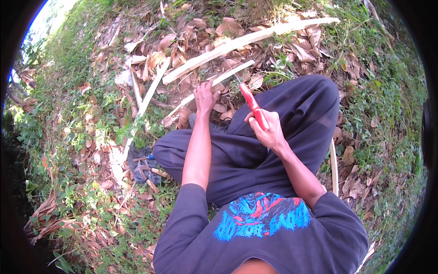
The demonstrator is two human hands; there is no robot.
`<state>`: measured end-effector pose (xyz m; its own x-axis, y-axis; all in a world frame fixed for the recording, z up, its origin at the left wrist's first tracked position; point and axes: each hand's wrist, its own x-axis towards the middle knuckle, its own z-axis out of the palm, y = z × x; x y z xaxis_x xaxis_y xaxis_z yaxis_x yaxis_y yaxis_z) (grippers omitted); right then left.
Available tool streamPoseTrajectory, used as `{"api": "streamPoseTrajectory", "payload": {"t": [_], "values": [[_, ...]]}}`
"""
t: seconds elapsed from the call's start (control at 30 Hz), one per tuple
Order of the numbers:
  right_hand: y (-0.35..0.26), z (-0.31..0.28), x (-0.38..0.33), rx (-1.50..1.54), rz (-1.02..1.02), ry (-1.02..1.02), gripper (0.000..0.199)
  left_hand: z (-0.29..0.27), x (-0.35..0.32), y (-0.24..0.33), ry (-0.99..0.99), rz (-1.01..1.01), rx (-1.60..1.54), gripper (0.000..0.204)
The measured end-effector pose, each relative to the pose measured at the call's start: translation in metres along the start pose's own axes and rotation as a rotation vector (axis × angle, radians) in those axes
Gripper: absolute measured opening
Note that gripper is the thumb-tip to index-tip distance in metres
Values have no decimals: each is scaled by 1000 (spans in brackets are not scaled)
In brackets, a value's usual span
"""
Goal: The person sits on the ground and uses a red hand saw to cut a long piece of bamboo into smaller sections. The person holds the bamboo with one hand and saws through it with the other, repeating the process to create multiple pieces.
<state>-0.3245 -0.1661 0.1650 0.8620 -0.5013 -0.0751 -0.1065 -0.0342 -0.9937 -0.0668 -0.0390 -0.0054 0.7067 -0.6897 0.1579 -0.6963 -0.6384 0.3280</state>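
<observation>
My right hand (268, 129) is closed round the handle of a red-handled tool (250, 101). Its thin dark blade, seen almost edge-on, points up and left and crosses a short pale wooden strip (235, 70); whether it touches the strip I cannot tell. My left hand (205, 97) presses down on that strip, left of the blade, with its fingers bent over the wood. Beyond both hands a longer, thicker pale wooden strip (255, 35) lies slantwise on dry leaves.
My crossed legs (292, 109) lie just below the hands. Another pale strip (148, 98) lies at the left, and one more (334, 169) beside my right knee. Small wood-handled tools (145, 170) rest on dark cloth near my left knee. Grass and dry leaves (230, 27) surround me.
</observation>
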Motion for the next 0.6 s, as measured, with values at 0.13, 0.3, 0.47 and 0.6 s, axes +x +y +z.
{"api": "streamPoseTrajectory", "payload": {"t": [0.13,0.3,0.47,0.6], "values": [[-14,-6,11,-50,-22,91,12,1,0,1,8,2,7,64],[9,-7,20,-120,13,158,14,3,-1,-2,32,14,-17,64],[10,-3,10,-108,46,165,14,6,-1,-2,63,22,-21,64],[-4,-6,0,-29,217,132,14,4,-2,-2,58,18,-11,63]]}}
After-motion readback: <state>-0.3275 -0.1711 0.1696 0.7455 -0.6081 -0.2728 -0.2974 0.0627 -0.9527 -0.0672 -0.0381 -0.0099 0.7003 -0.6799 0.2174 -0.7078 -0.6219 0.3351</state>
